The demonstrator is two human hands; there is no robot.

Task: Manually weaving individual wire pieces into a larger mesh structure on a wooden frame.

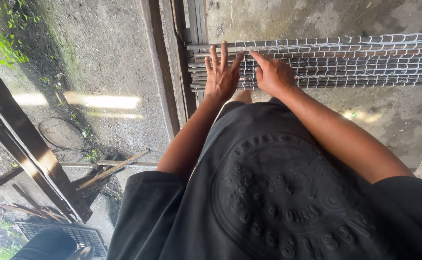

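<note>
Black shirt (268, 192) with a raised round emblem fills the lower frame, closest to the lens; both bare forearms reach out from it toward the top of the picture.

Head view, single frame:

- Left hand (222, 72): fingers spread wide and straight, palm flat on the near edge of a stack of wire mesh panels (326, 60). Nothing is gripped; the hand presses or rests on the metal.
- Right hand (272, 73): just beside the left, almost touching it. Fingers bent, laid over the same end of the stack. Whether the fingertips hook around a wire cannot be told (they are turned away from the camera).
- Mesh panels: silvery metal, piled flat, running from the hands to the right edge of the frame. Their left end abuts upright wooden posts (172, 62).
- Concrete floor (105, 53): grey, sunlit in patches, some green growth at upper left.
- Dark wooden beam (23, 144) crosses the left side diagonally; loose wood scraps (109, 168) lie at its base.
- Round wire ring (61, 134) lies on the floor, well apart from the hands.
- Dark slotted crate (78, 236) at lower left, partly cut off.
</note>
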